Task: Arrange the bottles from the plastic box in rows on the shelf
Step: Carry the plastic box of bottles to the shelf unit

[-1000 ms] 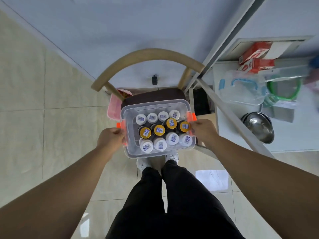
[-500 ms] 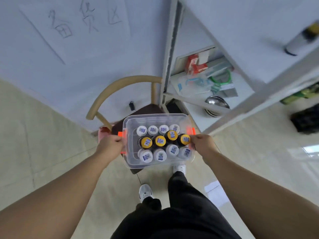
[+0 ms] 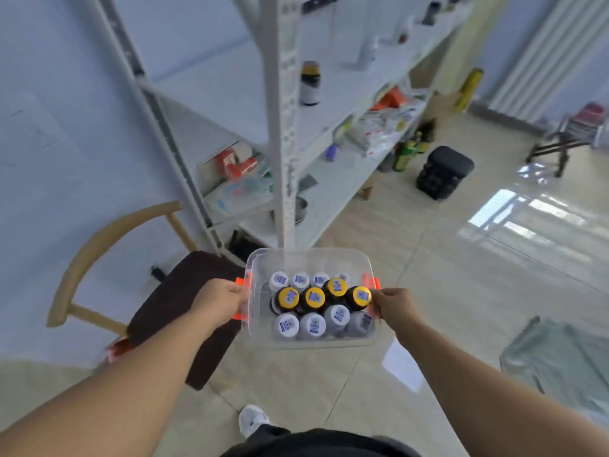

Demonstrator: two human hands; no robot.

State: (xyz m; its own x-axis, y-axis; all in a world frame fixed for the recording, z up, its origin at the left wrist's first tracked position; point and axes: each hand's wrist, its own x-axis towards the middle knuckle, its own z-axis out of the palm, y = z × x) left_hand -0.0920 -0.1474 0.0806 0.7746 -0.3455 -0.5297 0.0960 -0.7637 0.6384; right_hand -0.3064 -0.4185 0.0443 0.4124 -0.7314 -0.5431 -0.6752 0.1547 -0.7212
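The bottles stand upright in three rows inside the plastic box, which I carry level at centre frame, left hand at 9 o'clock and right hand at 3 o'clock, fingers curled round its orange latches for balance, shelf at 12 o'clock.

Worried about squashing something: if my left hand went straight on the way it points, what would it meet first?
The left hand grips the clear plastic box at its orange clips, so that wall comes first; likely the yellow-capped bottles next.
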